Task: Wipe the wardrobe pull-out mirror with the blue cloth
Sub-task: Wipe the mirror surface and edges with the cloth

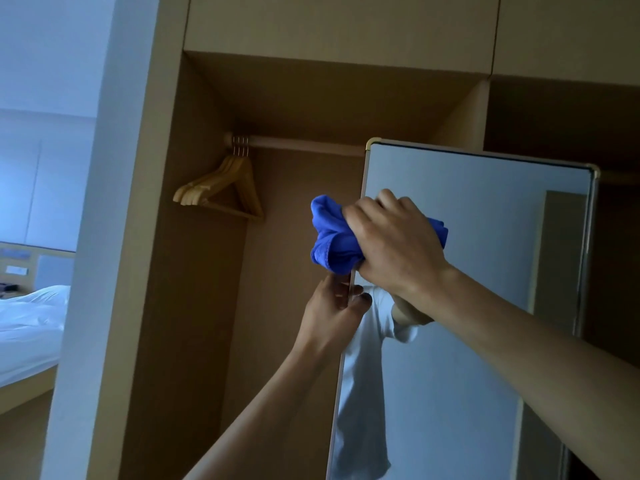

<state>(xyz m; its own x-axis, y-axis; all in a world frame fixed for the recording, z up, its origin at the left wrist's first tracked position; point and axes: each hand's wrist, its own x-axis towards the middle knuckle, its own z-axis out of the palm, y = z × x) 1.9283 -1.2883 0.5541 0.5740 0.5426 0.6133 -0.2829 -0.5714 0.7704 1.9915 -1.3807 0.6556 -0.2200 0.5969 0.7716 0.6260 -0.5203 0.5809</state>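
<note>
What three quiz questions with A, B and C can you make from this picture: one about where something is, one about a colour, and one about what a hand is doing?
1. Where do the wooden hangers hang?
A. on the rail
B. on a door knob
C. on the floor

2. What colour is the cloth?
A. red
B. blue
C. white

3. What is the left hand doing?
A. hanging free
B. gripping the left edge of the mirror
C. holding a hanger

Answers:
1 A, because the hooks of the hangers sit over the rail near its left end.
2 B, because the bunched cloth that the right hand grips is bright blue.
3 B, because the fingers of the left hand curl round the mirror's edge, just below the cloth.
</note>
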